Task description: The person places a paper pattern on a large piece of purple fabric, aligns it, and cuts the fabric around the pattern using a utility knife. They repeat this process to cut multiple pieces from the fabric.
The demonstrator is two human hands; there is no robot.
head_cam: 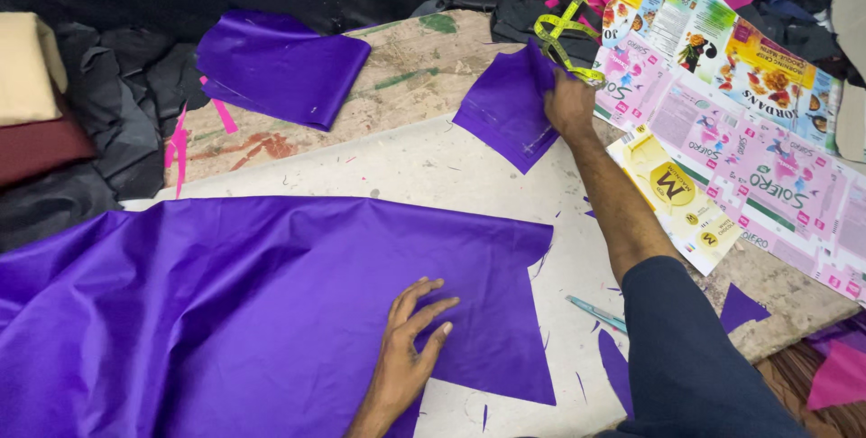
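Head view: a small purple fabric piece [511, 106] is pinched by the right hand [568, 106] near the board's [406, 167] far edge, while the left hand [410, 343], fingers spread, is pressed flat on the large purple sheet [225, 303] at the near edge.

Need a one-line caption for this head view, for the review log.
Left hand flat on the large purple sheet; right hand grips a small purple piece beside a tape measure.

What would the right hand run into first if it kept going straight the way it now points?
Probably the yellow measuring tape, which lies just past the right hand as it touches the small purple fabric piece. Beyond it lies dark cloth. Depth is hard to judge here.
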